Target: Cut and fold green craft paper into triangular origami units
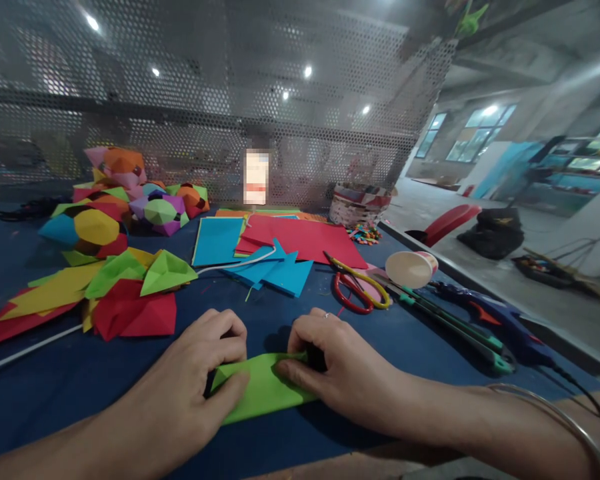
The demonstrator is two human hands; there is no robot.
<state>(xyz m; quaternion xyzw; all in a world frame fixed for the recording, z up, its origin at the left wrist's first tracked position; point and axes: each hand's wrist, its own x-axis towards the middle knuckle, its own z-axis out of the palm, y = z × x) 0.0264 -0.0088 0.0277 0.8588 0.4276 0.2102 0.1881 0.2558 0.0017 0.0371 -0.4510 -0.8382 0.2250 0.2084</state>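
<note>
A folded strip of green paper (pixel 266 388) lies near the front edge of the dark blue table. My left hand (pixel 207 370) grips its left end, thumb on top and fingers curled behind. At the right end, my right hand (pixel 333 363) pinches the same paper between thumb and bent fingers. Parts of both ends are hidden under the hands. Beyond them are blue paper pieces (pixel 297 275) and a red paper stack (pixel 305 239). Scissors (pixel 363 285) with red and yellow handles lie past my right hand.
Folded paper pieces (pixel 135 310) and paper balls (pixel 97 230) pile up on the left. To the right are a paper cup (pixel 410 269), a green cutter (pixel 455 327) and a blue glue gun (pixel 495 320). A basket (pixel 357 205) stands by the perforated metal panel (pixel 190 80) at the back.
</note>
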